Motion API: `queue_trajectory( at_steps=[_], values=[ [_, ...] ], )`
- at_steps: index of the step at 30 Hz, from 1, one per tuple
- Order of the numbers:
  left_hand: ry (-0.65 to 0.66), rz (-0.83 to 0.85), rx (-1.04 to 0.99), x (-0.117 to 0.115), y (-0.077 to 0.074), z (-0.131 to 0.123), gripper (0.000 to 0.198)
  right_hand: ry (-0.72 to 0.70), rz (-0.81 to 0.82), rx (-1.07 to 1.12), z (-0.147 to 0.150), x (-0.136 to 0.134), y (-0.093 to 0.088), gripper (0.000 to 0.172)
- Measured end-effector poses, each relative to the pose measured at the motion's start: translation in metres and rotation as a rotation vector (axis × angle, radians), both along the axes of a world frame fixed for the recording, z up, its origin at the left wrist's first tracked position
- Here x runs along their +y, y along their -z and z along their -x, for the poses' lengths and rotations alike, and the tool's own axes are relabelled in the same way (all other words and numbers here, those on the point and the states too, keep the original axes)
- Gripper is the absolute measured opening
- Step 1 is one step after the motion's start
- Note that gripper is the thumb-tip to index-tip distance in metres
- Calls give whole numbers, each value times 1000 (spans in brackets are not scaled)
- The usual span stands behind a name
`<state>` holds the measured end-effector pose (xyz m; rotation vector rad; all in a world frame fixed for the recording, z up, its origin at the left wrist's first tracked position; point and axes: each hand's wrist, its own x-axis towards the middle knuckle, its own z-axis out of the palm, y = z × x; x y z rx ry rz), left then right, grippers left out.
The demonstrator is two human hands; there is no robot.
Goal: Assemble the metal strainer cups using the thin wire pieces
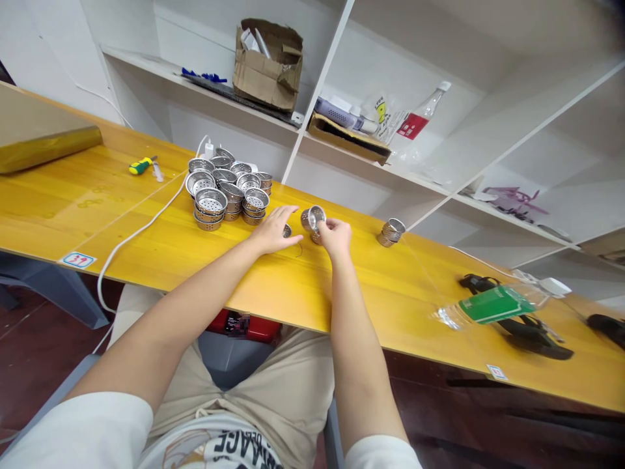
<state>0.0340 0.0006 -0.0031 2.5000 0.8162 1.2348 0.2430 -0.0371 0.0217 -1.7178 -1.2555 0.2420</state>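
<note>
Across the yellow tabletop (pixel 73 195), right hand (pixel 336 236) pinched a perforated steel strainer cup (pixel 315 218); left hand (pixel 273 229) lay open, fingers apart, just beside a small metal piece (pixel 287 230); cup pile (pixel 215 195) at ten o'clock.

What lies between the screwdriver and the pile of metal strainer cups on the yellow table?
In the head view, a white cable runs between the screwdriver and the metal strainer cups.

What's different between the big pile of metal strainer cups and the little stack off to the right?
The pile holds many cups, the little stack only about two. The pile's cups mostly face up, showing perforated bottoms, while the little stack seems tipped on its side. The pile lies farther left, the little stack farther right. Both are shiny steel on the yellow table.
</note>
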Motion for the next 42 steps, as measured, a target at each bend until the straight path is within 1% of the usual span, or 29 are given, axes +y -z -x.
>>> queue_trajectory(
  at_steps=[2, 5, 8, 14, 20, 25, 28, 31, 33, 35, 37, 38, 40, 42],
  values=[
    [-36, 16, 26, 1, 1, 0, 55, 164, -31, -13, -17, 3, 0, 21],
    [-67, 24, 92, 3, 3, 1, 41, 295, -7, -15, -35, 5, 3, 22],
    [-105, 31, 148, 4, 6, 1, 36, 338, 48, -7, -43, 6, 8, 19],
    [-141, 73, 173, 4, 8, 1, 33, 340, 133, 10, -44, 10, 19, 10],
    [-138, 91, 189, 5, 9, 0, 33, 328, 185, 92, -46, 12, 21, 9],
    [-150, 93, 225, 5, 9, 0, 34, 290, 216, 105, -45, 11, 20, 19],
    [-148, 87, 219, 6, 9, 0, 38, 290, 219, 118, -47, 11, 21, 27],
    [-135, 89, 198, 8, 12, 0, 47, 382, 154, 81, -53, 11, 18, 34],
    [-132, 105, 189, 9, 14, 0, 55, 472, 85, 48, -55, 9, 14, 32],
    [-140, 130, 182, 11, 16, 0, 60, 505, 37, -5, -53, 6, 9, 31],
    [-152, 150, 176, 12, 18, 0, 63, 446, 19, -79, -44, 1, 3, 34],
    [-159, 163, 179, 12, 18, 0, 64, 377, 25, -121, -37, -1, 0, 36],
    [-173, 193, 199, 12, 19, -1, 66, 180, 83, -223, -19, -5, -3, 39],
    [-187, 224, 227, 11, 18, -2, 67, -11, 225, -351, 1, -9, -4, 35]
  ],
)
